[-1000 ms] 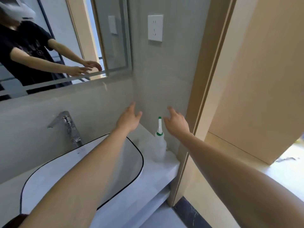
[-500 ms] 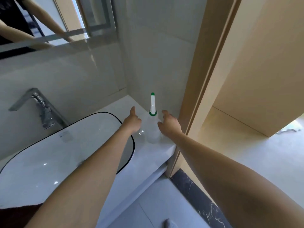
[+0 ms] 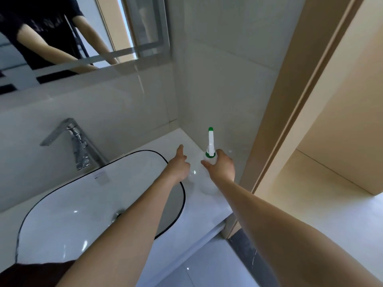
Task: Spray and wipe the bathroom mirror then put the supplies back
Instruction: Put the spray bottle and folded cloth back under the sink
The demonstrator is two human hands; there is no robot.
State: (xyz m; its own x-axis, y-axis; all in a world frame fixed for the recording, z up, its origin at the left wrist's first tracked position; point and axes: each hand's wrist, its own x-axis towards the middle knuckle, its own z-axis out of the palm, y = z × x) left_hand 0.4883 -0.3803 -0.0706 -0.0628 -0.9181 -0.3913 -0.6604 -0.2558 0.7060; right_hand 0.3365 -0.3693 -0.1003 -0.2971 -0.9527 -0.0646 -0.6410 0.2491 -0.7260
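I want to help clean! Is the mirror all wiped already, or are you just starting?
Just starting, it seems. The right hand is closing round the spray bottle, which stands on the counter in the corner. The left hand hovers beside it, empty. The mirror shows no spray or wiping marks, and no cloth is in view. Spraying, wiping and putting back remain.

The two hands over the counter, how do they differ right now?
The right hand wraps round the neck of the spray bottle, just below its green collar; the left hand holds nothing. The left hand has a finger stretched out towards the wall corner, while the right hand's fingers curl in a grip. The left hand hangs by the sink rim, the right nearer the door frame. Both reach forward over the white counter.
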